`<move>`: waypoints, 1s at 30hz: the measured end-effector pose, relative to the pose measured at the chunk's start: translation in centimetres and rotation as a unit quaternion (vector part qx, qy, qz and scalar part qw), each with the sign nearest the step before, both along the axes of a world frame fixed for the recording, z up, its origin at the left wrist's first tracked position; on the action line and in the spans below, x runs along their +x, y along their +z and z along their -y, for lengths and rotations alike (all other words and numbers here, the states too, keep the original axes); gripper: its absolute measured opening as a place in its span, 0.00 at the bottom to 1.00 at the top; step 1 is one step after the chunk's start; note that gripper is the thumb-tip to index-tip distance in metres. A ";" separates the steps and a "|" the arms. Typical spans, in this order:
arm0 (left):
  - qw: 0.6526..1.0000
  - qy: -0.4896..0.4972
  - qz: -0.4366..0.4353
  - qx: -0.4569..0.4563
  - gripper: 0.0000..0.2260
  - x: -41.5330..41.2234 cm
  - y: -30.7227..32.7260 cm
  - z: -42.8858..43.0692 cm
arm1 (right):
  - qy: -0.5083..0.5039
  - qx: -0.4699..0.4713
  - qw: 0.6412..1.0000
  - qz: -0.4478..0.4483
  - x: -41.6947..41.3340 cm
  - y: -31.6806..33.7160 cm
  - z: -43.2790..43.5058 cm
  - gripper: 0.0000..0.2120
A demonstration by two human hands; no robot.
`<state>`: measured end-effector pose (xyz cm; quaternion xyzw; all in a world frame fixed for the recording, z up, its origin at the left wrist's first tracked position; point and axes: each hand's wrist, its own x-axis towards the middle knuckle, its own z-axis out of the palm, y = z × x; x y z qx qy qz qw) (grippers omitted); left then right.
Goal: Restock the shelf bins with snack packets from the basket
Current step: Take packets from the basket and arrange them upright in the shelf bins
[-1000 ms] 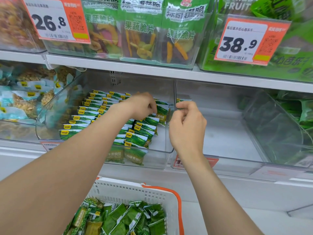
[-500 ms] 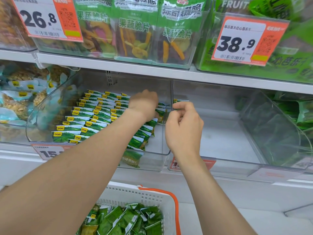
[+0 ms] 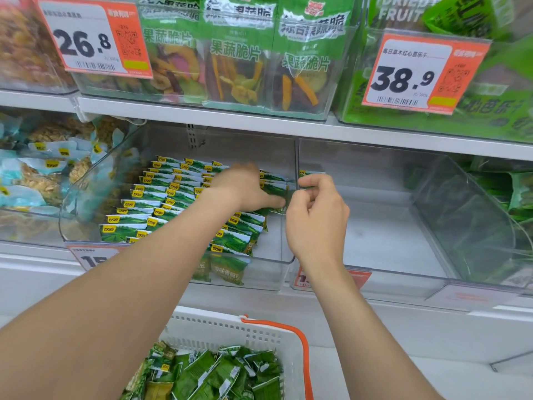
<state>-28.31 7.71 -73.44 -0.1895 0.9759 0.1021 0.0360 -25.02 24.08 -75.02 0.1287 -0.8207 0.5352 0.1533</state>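
Little has shifted in the last second. The left hand has edged right over the far end of the green snack packets rowed in the clear bin, thumb out, fingers hidden, so I cannot tell its grip. The right hand still pinches one packet at the bin's right wall. Probably tidying; the basket below holds plenty more.
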 end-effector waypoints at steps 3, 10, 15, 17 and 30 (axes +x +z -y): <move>0.998 0.032 0.035 -0.050 0.33 0.1 -0.5 -1.9 | -0.003 -0.001 1.000 -0.005 0.1 0.0 0.1 0.12; 0.987 0.098 0.039 -0.122 0.27 -0.3 -1.8 -2.8 | -0.006 0.003 1.000 -0.002 0.1 0.0 0.0 0.11; 0.990 0.073 0.033 -0.113 0.30 -0.1 -1.4 -0.8 | 0.000 0.003 1.000 -0.002 0.1 0.0 -0.1 0.11; 0.994 0.025 -0.007 -0.105 0.37 -0.4 -1.8 -0.5 | 0.004 0.001 1.000 -0.001 0.1 0.0 -0.1 0.11; 0.983 -0.063 -0.107 -0.132 0.19 -1.3 -2.2 -0.7 | 0.005 0.006 1.000 -0.001 0.2 -0.1 -0.1 0.11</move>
